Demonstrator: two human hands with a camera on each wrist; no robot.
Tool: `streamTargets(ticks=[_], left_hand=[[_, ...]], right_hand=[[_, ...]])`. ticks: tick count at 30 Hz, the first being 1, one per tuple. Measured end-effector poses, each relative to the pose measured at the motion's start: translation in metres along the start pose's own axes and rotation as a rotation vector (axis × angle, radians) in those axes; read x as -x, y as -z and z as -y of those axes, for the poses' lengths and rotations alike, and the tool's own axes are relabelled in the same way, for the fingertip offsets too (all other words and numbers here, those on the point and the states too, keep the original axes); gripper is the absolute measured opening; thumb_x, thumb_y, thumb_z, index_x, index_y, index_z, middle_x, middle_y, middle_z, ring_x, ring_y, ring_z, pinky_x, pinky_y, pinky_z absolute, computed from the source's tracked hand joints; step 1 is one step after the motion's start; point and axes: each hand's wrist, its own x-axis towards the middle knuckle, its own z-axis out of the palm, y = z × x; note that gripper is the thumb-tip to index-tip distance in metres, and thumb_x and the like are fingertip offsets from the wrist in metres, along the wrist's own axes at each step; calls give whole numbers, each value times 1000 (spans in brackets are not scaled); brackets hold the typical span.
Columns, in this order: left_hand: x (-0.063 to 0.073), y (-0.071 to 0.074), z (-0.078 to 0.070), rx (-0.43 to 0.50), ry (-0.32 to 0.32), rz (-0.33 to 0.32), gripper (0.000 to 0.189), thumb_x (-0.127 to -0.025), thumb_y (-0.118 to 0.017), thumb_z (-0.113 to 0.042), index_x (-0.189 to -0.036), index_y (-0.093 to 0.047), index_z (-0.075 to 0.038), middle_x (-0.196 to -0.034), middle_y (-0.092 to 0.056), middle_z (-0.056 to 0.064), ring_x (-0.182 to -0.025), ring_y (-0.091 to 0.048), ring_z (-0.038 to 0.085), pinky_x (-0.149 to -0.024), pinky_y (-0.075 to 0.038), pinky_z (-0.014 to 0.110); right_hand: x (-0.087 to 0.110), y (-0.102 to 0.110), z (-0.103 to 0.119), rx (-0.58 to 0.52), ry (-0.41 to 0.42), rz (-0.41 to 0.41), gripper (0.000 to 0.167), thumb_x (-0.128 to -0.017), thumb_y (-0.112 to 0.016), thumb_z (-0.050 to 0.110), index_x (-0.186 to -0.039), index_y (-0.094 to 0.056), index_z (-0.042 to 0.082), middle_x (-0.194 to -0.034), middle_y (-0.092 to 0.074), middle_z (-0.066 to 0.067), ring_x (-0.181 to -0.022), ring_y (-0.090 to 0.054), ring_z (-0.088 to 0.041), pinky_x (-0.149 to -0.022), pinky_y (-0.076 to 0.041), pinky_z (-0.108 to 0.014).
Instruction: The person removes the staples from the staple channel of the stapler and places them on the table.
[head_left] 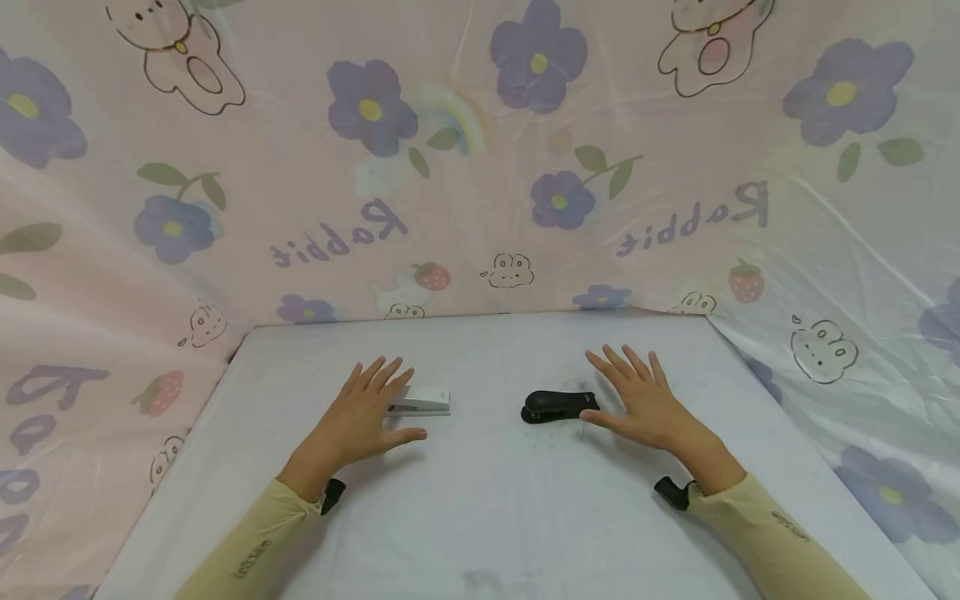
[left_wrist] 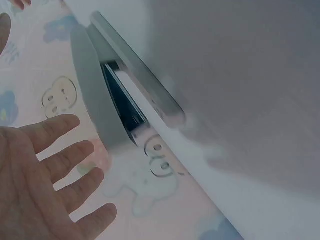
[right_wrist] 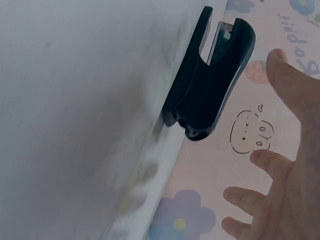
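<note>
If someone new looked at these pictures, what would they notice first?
Probably the black stapler, so dark on the white table, beside the right hand. Next, perhaps the white stapler by the left hand. Behind the table, big purple flowers on the pink cloth stand out too.

Curtained-off tabletop booth, by the look; kind of building around it can't be told. Landmark: white table [head_left: 480, 508]. Patterned cloth [head_left: 465, 183] hangs behind it, flower-and-rabbit print, the word "Rabbit" reading mirrored. Similar cloth drops along the table's left and right sides, creased, walling it in. On the table, two desk supplies: white stapler [head_left: 429, 402], black stapler [head_left: 557, 404].
</note>
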Motion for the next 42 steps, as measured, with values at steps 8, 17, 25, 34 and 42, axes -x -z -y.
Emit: streamTargets(ticks=[8,17,25,34,42], left_hand=[[-17,-6,-22,25,-41,19,101,-91,-71,-73,-164,-42,-9,-172,-34,17,-161,-24,42,-129,-12,63],[-37,-16,-43,55,-88,48,102,-90,-73,-73,-166,-40,-12,-173,-33,14,-162,-23,38,-131,-10,58],[-56,-22,-69,17,-119,54,101,-92,-71,-72,-163,-43,-7,-171,-38,14,-160,-30,33,-131,-16,51],[-75,-30,-89,74,-98,80,92,-93,-76,-63,-159,-50,-5,-166,-45,13,-154,-41,33,-125,-35,49],[-90,-38,-105,128,-85,135,81,-94,-80,-56,-155,-55,-8,-161,-52,10,-149,-48,29,-117,-46,48]], right_hand=[[-6,-10,6,-11,22,21,101,-93,-72,71,-172,-26,27,-177,-21,-18,-164,-5,-46,-125,7,-71],[-12,-14,17,-51,54,28,99,-93,-73,68,-171,-30,25,-176,-24,-18,-163,-10,-46,-126,3,-69],[-17,-19,24,-160,118,16,93,-96,-77,57,-169,-34,18,-173,-29,-21,-159,-22,-51,-125,-14,-70],[-22,-25,26,-226,143,2,84,-98,-78,48,-165,-41,14,-168,-38,-21,-155,-35,-45,-117,-35,-70],[-29,-28,32,-300,181,-12,70,-96,-84,32,-154,-54,5,-155,-56,-15,-145,-49,-40,-116,-41,-62]])
